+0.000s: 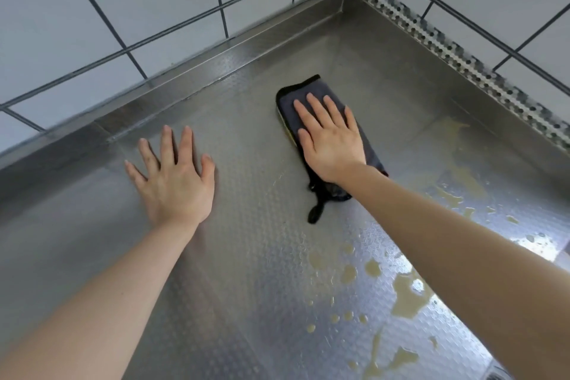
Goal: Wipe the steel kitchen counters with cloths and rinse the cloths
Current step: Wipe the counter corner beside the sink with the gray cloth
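Right hand [331, 145] flat on dark cloth [311, 102] mid-tabletop [246, 256], fingers [317, 111] straight, gripping nothing. Left hand [174, 176] spread, bracing on bare steel. Risk: smearing of yellowish spill [407, 296]; slipping on wet surface.

My tabletop [262, 256] is embossed steel, dully shiny, wet with yellowish puddles [407, 296]. My cloth [308, 92] is dark, soft microfibre. The wall tiles [77, 25] are smooth, glossy ceramic.

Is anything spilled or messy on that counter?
Yes. Yellowish puddles and droplets lie on the steel counter to the right, nearer the camera than the dark cloth under the right hand.
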{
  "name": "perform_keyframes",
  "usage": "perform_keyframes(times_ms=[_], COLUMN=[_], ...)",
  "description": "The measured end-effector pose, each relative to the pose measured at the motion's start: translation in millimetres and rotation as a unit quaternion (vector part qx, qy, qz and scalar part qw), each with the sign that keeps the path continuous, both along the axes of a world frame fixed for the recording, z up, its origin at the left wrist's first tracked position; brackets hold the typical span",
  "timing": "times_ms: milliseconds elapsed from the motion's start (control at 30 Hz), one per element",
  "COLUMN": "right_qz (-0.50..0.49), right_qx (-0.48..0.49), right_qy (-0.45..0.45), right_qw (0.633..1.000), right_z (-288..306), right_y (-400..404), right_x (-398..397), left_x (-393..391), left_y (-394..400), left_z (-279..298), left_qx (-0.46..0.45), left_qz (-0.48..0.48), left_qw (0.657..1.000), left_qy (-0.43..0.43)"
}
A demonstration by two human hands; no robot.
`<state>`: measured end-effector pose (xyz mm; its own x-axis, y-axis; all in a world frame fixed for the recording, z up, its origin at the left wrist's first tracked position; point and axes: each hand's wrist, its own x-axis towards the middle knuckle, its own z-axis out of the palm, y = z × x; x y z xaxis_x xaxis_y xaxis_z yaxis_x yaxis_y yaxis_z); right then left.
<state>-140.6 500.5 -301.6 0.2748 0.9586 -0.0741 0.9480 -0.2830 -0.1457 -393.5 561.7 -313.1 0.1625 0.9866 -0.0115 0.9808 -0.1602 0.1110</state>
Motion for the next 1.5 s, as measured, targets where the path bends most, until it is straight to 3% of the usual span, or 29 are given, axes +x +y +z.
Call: perform_keyframes(times_ms=[67, 200, 333, 400, 533, 600, 733, 867, 1067, 1233, 1367, 1500], right_qz=[-0.014, 0.118, 0.189, 0.169, -0.009, -0.05, 0.056, 0.153, -0.01, 0.111, 0.195, 0.097], right_qx=[0.009, 0.032, 0.005, 0.011, 0.014, 0.028, 0.038, 0.012, -0.009, 0.009, -0.002, -0.01], right_qy=[-0.01, -0.001, 0.01, 0.005, 0.007, 0.016, 0.029, 0.019, 0.007, 0.028, 0.031, 0.006], right_qw=[1.0, 0.992, 0.982, 0.985, 1.0, 0.998, 0.997, 0.988, 1.0, 0.993, 0.98, 0.995], right_z=[-4, -4, -6, -3, -3, -7, -6, -3, 1, -4, -2, 7], right_y=[-7, -63, -84, -69, -43, -51, -106, -129, -121, -186, -201, -169], right_x=[-30, -93, -91, -75, -66, -93, -148, -125, -111, -172, -159, -115], left_x=[0, -1, -1, -1, -2, -1, -4, -14, -23, -32, -31, -32], left_y=[0, -2, -1, -1, 1, 2, 2, 1, -49, -63, -65, -65], left_z=[0, 1, 0, 0, -2, -2, 3, 8, 8, 5, 0, -2], left_qx=[-0.002, -0.002, -0.003, 0.0, 0.002, -0.001, -0.01, -0.019, -0.024, -0.004, 0.009, 0.022], left_qz=[0.002, -0.003, -0.001, -0.003, -0.003, -0.002, -0.001, -0.011, -0.041, -0.072, -0.074, -0.078], left_qw=[1.0, 1.0, 1.0, 1.0, 1.0, 1.0, 0.998, 0.993, 0.993, 0.994, 0.994, 0.994], left_qy=[-0.004, 0.001, -0.003, -0.004, -0.011, -0.017, -0.054, -0.116, -0.113, -0.078, -0.074, -0.07])
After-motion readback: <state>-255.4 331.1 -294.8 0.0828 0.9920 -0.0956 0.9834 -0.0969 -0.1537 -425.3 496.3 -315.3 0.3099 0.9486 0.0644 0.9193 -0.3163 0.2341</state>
